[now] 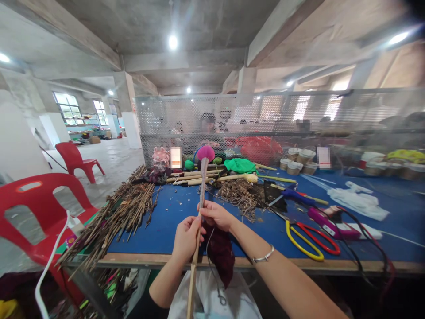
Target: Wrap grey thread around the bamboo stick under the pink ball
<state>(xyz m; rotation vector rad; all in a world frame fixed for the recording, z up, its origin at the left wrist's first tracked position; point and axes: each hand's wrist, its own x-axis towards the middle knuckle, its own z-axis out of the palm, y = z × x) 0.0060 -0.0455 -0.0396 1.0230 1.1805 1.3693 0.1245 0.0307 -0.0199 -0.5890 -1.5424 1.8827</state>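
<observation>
A long wooden stick (192, 279) stands tilted away from me over the table's front edge. Its upper part has a greyish wrapping (203, 181), and a magenta rounded head (206, 153) tops it. My left hand (186, 238) is closed around the stick just below the wrapping. Slightly higher, my right hand (216, 215) pinches the wrapping's lower end between thumb and fingers. Below the right hand hangs a dark maroon cloth (221, 254), with a thin grey cord (212, 270) beside it; how they are held is hidden.
A pile of thin dry stalks (129, 204) covers the blue table's left end. Scissors (310, 239) with yellow and red handles and a purple device (332, 223) lie at right. Brown twiggy bits (237, 195), green cloth (239, 165) and cups (295, 167) sit before a mesh partition (186, 115).
</observation>
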